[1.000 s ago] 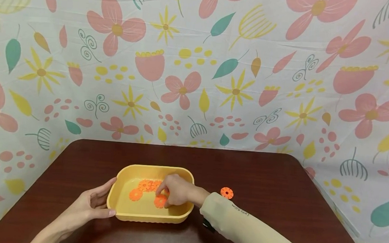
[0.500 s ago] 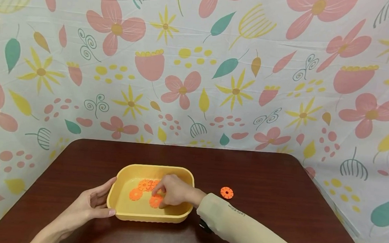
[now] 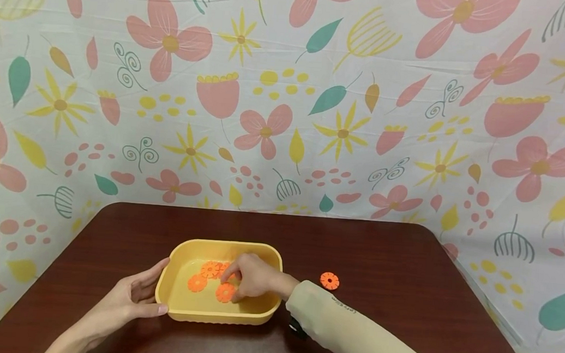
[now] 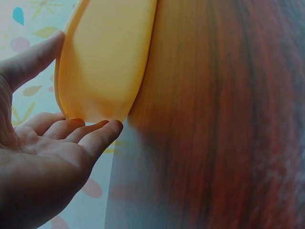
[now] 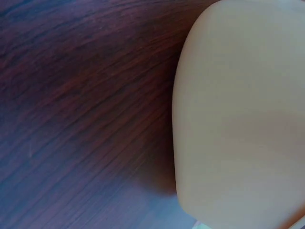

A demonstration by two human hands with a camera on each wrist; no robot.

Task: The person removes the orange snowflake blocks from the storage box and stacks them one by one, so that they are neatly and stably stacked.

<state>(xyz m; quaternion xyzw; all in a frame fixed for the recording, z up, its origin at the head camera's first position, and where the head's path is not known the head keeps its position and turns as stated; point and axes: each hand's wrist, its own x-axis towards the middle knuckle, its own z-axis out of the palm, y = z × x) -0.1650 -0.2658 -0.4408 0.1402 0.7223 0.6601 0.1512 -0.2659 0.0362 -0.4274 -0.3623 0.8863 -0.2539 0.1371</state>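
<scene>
A yellow tray with rounded corners sits on the table, left of the middle. My left hand grips its left end, thumb at the near corner and fingers along the far side; the left wrist view shows the same tray end between thumb and fingers. Inside the tray, my right hand holds an orange flower-shaped disc by its edge between thumb and forefinger. Several like discs lie there, among them an orange disc further left; one is partly hidden behind the right hand.
One more orange disc lies on the dark wooden table, right of the tray. A flower-patterned cloth hangs behind the table. In the right wrist view the tray's pale outer wall fills the right half.
My right hand has slid slightly left inside the tray, and the disc at its fingertips has shifted left with it. The left hand and the tray stay in place.
</scene>
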